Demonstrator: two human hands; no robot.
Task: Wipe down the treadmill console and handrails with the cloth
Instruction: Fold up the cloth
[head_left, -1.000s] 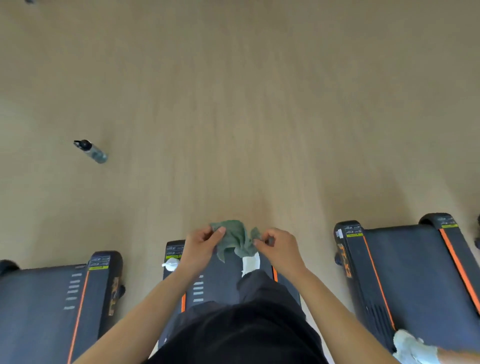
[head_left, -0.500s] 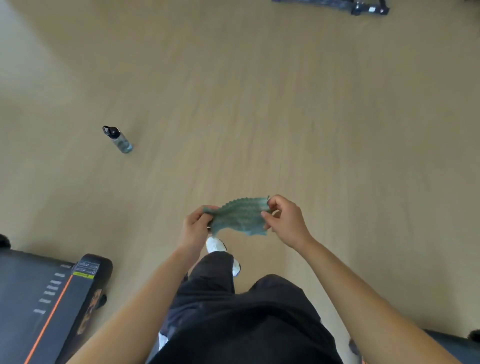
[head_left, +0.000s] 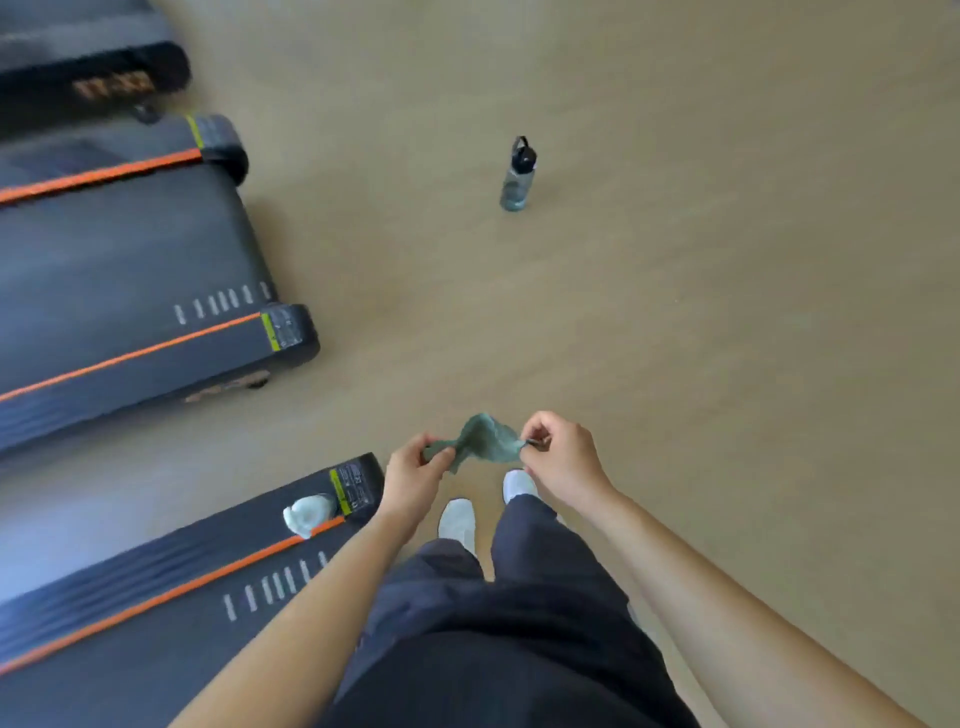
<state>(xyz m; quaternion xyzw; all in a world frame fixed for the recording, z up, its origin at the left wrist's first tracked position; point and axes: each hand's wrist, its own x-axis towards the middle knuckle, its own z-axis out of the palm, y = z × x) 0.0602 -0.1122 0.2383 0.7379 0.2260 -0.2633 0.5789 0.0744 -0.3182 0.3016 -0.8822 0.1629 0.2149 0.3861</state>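
head view: both hands, left (head_left: 413, 475) and right (head_left: 563, 457), pinch green cloth (head_left: 485, 441).

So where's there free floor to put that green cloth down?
The wooden floor is bare right of the water bottle and between the bottle and the cloth held by the left hand and right hand. The left side is crowded: treadmill decks lie side by side, the nearest deck carrying a pale crumpled item.
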